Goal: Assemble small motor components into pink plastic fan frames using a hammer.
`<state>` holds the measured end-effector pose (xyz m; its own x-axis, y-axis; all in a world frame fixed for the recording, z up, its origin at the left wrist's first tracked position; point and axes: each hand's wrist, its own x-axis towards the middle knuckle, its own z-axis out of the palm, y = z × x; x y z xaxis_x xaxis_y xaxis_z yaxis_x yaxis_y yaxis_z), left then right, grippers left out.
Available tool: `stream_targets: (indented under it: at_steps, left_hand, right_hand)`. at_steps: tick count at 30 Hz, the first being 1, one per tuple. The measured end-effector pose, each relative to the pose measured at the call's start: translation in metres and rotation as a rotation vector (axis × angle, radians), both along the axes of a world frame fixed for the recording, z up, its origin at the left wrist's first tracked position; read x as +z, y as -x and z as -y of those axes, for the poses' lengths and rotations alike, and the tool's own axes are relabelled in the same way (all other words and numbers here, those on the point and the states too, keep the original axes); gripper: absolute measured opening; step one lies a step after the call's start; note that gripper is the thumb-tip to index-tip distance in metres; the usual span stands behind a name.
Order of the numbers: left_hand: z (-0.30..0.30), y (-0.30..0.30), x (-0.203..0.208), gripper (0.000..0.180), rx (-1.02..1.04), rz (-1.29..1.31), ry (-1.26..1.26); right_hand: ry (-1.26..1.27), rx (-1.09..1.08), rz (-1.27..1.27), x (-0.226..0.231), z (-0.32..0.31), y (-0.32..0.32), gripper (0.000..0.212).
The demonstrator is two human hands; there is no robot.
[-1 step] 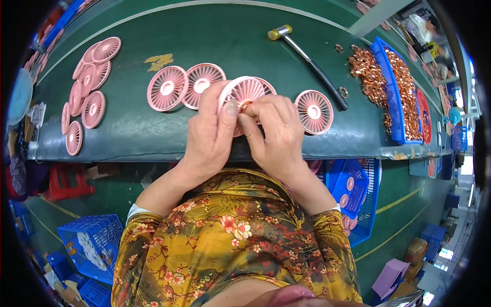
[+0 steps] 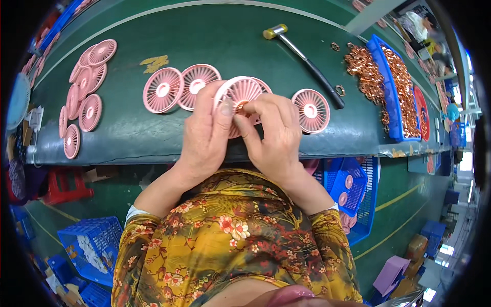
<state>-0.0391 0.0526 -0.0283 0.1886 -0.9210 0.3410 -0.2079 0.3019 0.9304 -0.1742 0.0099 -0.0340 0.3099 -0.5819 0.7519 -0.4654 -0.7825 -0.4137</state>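
Over the table's near edge my left hand (image 2: pixel 203 130) is closed on the rim of a round pink plastic grille (image 2: pixel 239 88) with radial spokes, held tilted. A copper-coloured ring (image 2: pixel 240 108) shows at the grille's centre, and the pinched thumb and fingers of my right hand (image 2: pixel 275 125) are on it. Another pink grille (image 2: pixel 263 84) shows partly behind the held one. Two more grilles, a left one (image 2: pixel 163 91) and one beside it (image 2: pixel 200 84), lie beyond my left hand. A single grille (image 2: pixel 310 111) lies just right of my right hand.
A hammer (image 2: pixel 318 75) with a yellow head lies at the back right. Near it are loose copper rings, a heap of them (image 2: pixel 365 70) and a blue tray (image 2: pixel 387 84) full of them. Several grilles (image 2: pixel 90 112) lie at far left. Blue crates (image 2: pixel 369 204) stand below the table.
The whole view has shifted slightly, so the table's things appear a little further left. At the held grille's centre the copper ring shows more clearly. Both hands keep their grip.
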Motion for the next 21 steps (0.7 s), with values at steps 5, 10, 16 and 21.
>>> stream_targets:
  at_steps: [5,10,16,21]
  left_hand:
    - [0.0,-0.01,0.01,0.036,-0.358,-0.421,-0.284]
    - [-0.014,-0.021,0.016,0.07,-0.727,-0.555,-0.495]
    - [-0.015,-0.022,0.018,0.049,-0.437,-0.301,-0.26]
    - [0.002,-0.073,0.003,0.043,0.389,0.368,0.218]
  right_hand:
    - [0.071,-0.009,-0.213,0.017,-0.008,0.02,0.03]
    - [-0.018,0.297,-0.292,0.036,-0.022,0.044,0.032]
    - [-0.318,0.454,-0.071,0.019,0.016,0.071,0.032]
    - [-0.175,-0.267,-0.079,0.012,0.093,0.157,0.019]
